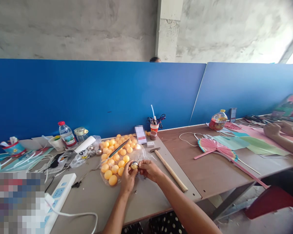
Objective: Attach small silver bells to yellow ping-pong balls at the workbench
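Note:
My left hand point(127, 178) and my right hand point(149, 170) meet over the grey table, fingers pinched from both sides on one small shiny ball point(134, 165). Just beyond them lies a clear plastic bag point(139, 155) holding several orange ping-pong balls point(114, 159). A wooden-handled hammer point(170, 169) lies right of my right hand. A dark thin tool point(119, 148) rests across the balls.
A white power strip point(60, 195) and cables lie at left, with a water bottle point(66, 134) and cups behind. A pen cup point(154, 126) stands by the blue partition point(100, 94). Pink paper fans point(216, 149) and another person's hands point(279, 129) occupy the brown table at right.

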### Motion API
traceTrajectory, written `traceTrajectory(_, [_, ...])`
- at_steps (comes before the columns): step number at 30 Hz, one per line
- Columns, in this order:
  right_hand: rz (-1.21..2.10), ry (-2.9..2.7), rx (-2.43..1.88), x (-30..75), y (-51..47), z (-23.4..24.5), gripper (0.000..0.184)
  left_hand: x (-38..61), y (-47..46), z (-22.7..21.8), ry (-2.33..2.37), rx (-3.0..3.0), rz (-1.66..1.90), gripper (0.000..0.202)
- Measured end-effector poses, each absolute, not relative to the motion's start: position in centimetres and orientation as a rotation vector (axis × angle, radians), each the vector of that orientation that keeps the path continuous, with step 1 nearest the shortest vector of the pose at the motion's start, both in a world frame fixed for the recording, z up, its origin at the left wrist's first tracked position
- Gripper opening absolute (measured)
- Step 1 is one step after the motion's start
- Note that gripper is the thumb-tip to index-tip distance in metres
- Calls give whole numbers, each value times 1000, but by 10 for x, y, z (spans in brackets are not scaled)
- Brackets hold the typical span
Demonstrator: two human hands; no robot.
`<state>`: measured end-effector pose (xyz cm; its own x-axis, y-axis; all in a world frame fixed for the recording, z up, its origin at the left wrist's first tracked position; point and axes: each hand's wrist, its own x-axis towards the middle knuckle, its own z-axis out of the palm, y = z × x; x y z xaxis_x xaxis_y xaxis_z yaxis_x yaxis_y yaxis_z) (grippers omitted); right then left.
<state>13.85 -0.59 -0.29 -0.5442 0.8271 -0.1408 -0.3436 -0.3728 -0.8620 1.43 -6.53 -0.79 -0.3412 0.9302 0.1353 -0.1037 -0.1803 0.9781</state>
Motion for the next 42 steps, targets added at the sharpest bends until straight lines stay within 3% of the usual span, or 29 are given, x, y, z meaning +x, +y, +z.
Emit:
traceTrajectory(13, [2028, -1129, -815, 147, -4, 2, 25, 14, -63, -13, 1219, 1030, 1581, 44])
traceTrajectory(33, [1680, -1147, -989, 128, -14, -6, 30, 13, -61, -22, 1346, 1161, 1593, 38])
traceTrajectory(42, [1777, -1075, -855, 138, -18, 3, 34, 14, -60, -12, 1287, 909, 1672, 41])
